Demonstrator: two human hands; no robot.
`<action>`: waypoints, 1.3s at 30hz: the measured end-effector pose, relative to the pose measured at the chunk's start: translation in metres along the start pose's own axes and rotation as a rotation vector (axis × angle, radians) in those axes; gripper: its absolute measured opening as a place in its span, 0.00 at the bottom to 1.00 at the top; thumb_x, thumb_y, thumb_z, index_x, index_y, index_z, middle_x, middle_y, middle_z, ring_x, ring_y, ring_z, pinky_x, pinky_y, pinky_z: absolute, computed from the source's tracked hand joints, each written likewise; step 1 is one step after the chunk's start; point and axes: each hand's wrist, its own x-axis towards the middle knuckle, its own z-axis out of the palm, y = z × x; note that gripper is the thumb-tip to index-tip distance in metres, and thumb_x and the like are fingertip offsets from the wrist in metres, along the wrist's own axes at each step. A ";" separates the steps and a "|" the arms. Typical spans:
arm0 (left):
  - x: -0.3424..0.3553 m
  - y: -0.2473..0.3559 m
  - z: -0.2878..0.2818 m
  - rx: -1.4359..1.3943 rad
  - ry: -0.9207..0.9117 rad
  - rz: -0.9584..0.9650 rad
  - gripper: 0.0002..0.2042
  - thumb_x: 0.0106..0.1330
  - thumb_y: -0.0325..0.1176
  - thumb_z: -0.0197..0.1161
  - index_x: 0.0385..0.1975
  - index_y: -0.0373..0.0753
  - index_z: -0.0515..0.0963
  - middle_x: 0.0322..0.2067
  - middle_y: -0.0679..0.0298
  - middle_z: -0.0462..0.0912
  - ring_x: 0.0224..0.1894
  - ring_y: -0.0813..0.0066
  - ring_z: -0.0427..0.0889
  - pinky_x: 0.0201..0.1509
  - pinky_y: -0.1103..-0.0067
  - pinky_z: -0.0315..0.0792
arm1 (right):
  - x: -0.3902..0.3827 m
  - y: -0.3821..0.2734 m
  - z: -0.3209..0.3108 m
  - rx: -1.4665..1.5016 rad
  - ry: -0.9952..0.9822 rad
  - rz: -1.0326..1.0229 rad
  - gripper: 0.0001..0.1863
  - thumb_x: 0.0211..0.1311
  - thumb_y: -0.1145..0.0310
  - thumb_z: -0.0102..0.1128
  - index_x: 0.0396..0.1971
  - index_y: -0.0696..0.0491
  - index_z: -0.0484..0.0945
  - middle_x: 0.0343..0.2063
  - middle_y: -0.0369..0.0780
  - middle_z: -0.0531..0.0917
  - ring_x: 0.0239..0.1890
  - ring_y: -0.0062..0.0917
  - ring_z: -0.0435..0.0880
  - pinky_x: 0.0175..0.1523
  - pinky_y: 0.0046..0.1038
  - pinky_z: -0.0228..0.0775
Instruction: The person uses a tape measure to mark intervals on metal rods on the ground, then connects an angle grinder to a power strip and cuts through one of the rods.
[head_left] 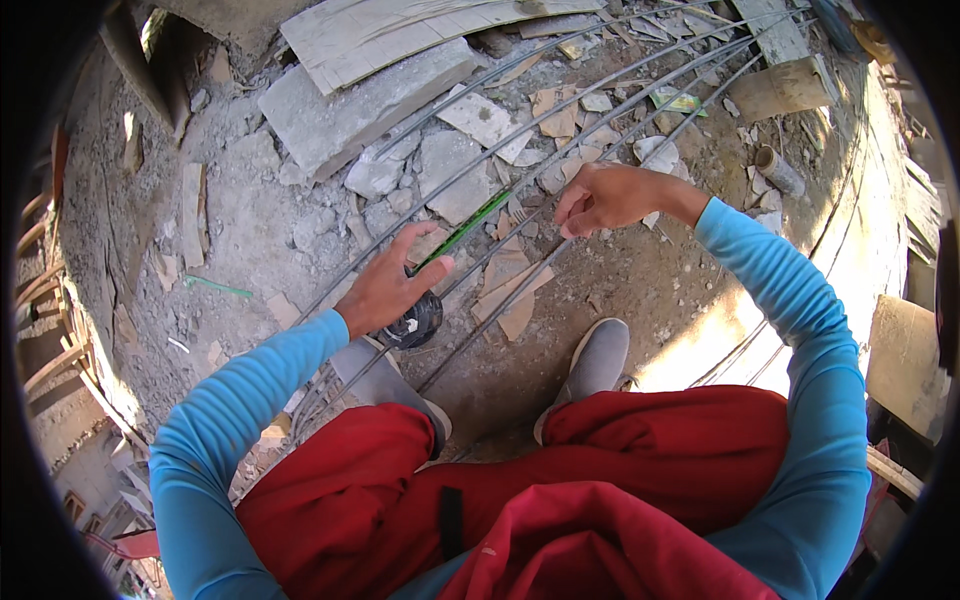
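Several long steel reinforcing bars (520,130) lie side by side across rubble, running from lower left to upper right. My left hand (388,285) is shut on a black tape measure (415,322) whose green tape (465,228) stretches up along the bars. My right hand (605,198) is closed with fingertips pinched near the far end of the tape, over one bar; whether it grips the tape or the bar is unclear. My grey shoes (595,360) stand on the bars below the hands.
Broken concrete pieces (455,170), a long concrete slab (360,100) and a wooden board (400,30) lie beyond the bars. A short pipe piece (778,172) sits at right. A drop edge with buildings far below runs along the left (60,400).
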 end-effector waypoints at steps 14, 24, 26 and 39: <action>0.013 0.012 0.046 0.060 -0.060 0.057 0.21 0.73 0.50 0.61 0.55 0.42 0.72 0.46 0.48 0.83 0.46 0.51 0.84 0.53 0.62 0.74 | 0.014 0.093 -0.008 -0.586 0.573 -0.197 0.18 0.58 0.69 0.72 0.49 0.51 0.84 0.53 0.41 0.83 0.61 0.40 0.77 0.67 0.42 0.66; 0.059 -0.055 -0.076 0.607 0.371 -0.093 0.18 0.75 0.49 0.57 0.56 0.47 0.72 0.33 0.43 0.86 0.40 0.38 0.85 0.46 0.53 0.76 | 0.021 0.094 -0.012 -0.581 0.489 -0.169 0.17 0.62 0.64 0.69 0.50 0.50 0.85 0.51 0.41 0.85 0.61 0.38 0.78 0.70 0.46 0.61; 0.058 -0.069 -0.091 0.693 0.392 -0.095 0.17 0.75 0.47 0.57 0.55 0.46 0.73 0.34 0.44 0.86 0.40 0.39 0.85 0.46 0.53 0.75 | 0.022 0.097 -0.012 -0.541 0.487 -0.191 0.15 0.63 0.64 0.68 0.48 0.51 0.86 0.48 0.42 0.87 0.57 0.38 0.80 0.67 0.45 0.65; 0.023 -0.074 -0.097 0.838 0.530 0.142 0.18 0.70 0.41 0.65 0.55 0.43 0.76 0.48 0.55 0.82 0.54 0.54 0.79 0.58 0.62 0.69 | 0.025 0.068 -0.013 -0.365 0.535 -0.401 0.09 0.62 0.74 0.66 0.42 0.57 0.87 0.37 0.45 0.89 0.42 0.42 0.86 0.48 0.42 0.77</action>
